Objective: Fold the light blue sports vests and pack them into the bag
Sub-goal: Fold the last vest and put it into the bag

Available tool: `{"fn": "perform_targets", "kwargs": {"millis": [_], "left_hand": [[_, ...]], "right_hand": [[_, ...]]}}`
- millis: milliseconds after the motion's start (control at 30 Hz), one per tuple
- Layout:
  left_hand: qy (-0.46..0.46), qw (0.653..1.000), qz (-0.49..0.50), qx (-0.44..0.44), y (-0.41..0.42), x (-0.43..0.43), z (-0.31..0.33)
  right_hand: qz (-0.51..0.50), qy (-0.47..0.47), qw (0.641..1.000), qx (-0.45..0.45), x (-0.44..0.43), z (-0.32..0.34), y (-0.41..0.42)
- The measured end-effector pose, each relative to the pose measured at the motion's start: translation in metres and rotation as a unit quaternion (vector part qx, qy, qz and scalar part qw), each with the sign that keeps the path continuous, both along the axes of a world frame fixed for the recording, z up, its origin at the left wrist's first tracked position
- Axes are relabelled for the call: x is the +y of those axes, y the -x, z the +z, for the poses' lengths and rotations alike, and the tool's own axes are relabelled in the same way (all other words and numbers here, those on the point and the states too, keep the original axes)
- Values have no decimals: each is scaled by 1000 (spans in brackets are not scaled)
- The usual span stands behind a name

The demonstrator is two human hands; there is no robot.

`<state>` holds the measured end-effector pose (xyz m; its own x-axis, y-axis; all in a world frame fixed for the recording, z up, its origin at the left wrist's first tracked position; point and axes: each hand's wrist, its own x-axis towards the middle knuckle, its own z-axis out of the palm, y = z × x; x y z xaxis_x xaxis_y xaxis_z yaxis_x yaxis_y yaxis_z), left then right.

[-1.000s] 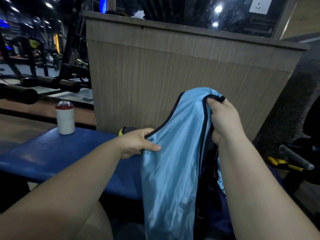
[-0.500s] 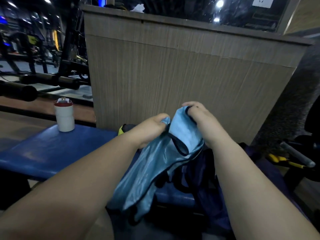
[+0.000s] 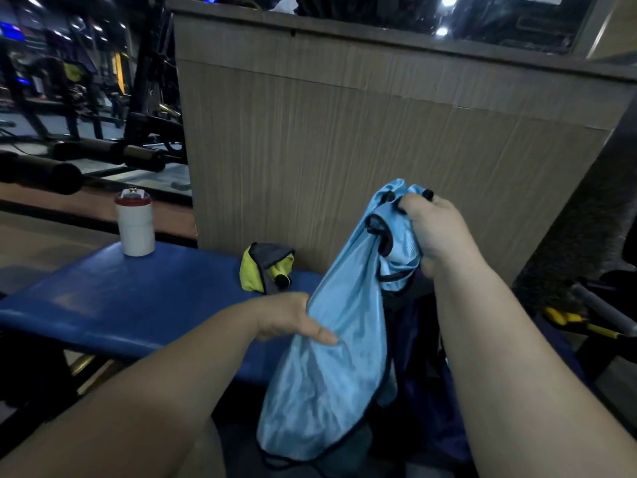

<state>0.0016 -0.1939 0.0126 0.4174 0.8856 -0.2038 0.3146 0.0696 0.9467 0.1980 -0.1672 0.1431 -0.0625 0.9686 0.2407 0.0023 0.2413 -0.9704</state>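
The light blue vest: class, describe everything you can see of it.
The light blue vest is thin, shiny, wrinkled fabric with black-trimmed edges. It hangs loose, not yet folded. The right hand grips its bunched top; the left hand pinches its edge lower down. Its hem dangles below the blue bench.

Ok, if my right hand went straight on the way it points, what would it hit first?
Likely the tan wood-grain counter panel; the right hand, gripping the light blue sports vest, has nothing else visible ahead, but depth is unclear.
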Motion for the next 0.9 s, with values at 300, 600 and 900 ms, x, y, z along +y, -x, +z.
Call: {"fn": "perform_targets", "kwargs": {"millis": [300, 600, 900], "left_hand": [[135, 986, 96, -2, 114, -1, -20], [-109, 715, 299, 623, 196, 50, 11], [-174, 846, 142, 483, 87, 57, -101]], "right_hand": [[-99, 73, 980, 159, 34, -12, -13], [-122, 267, 956, 23, 82, -140, 8], [-261, 166, 941, -134, 92, -185, 1]]}}
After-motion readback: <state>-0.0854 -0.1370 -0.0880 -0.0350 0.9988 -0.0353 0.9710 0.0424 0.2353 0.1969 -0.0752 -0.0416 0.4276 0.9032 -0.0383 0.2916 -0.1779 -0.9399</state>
